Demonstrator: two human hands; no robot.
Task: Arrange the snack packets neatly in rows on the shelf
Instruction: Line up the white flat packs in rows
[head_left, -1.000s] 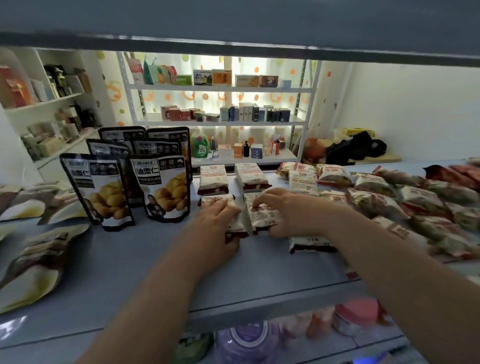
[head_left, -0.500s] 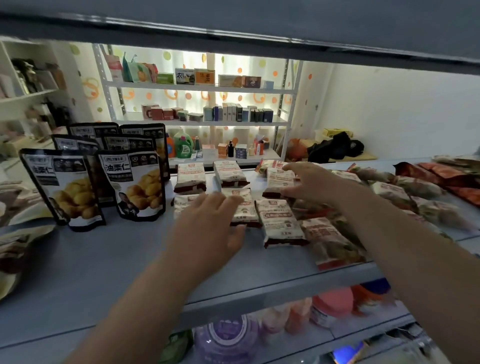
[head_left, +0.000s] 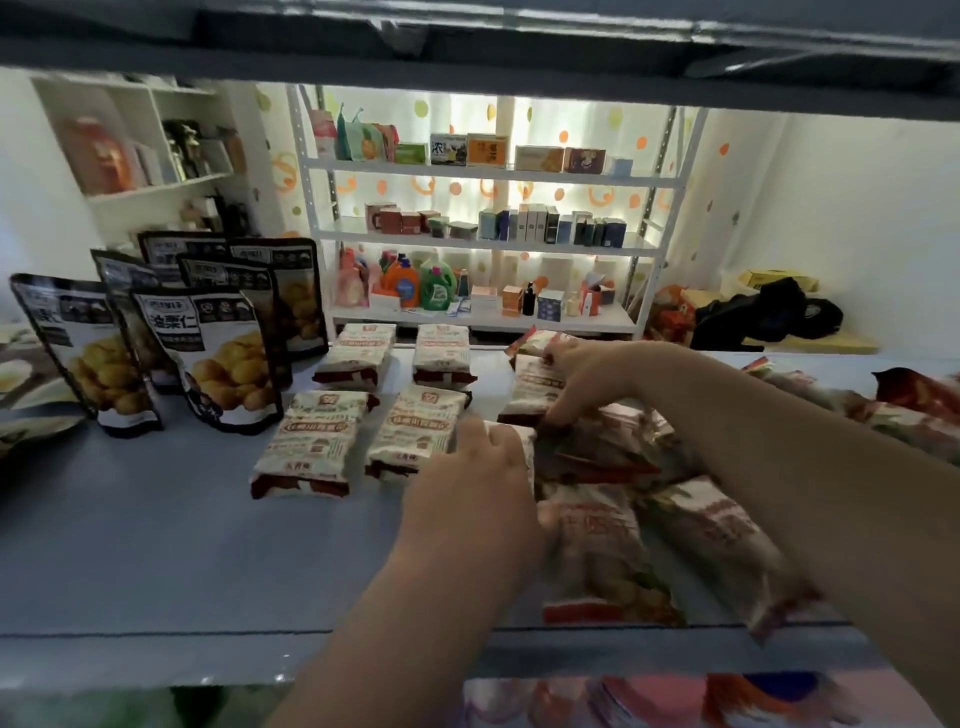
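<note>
Left hand (head_left: 478, 483) shifted right onto front packet (head_left: 522, 441), grasp unclear; right hand (head_left: 584, 382) now pinching rear packet (head_left: 535, 382).

"油栗仁" on black pouch (head_left: 208, 358)

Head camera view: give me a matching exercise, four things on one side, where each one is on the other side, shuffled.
Things:
1. chestnut pouches
2. green detergent bottle
3. right hand
4. left hand

Places:
A. lowest visible level of the white rack behind
B. holding a white-and-red packet toward the back of the shelf
C. upright at the shelf's left
D. on a nearer packet, beside the loose pile

Pairs: 1-C, 2-A, 3-B, 4-D
</note>
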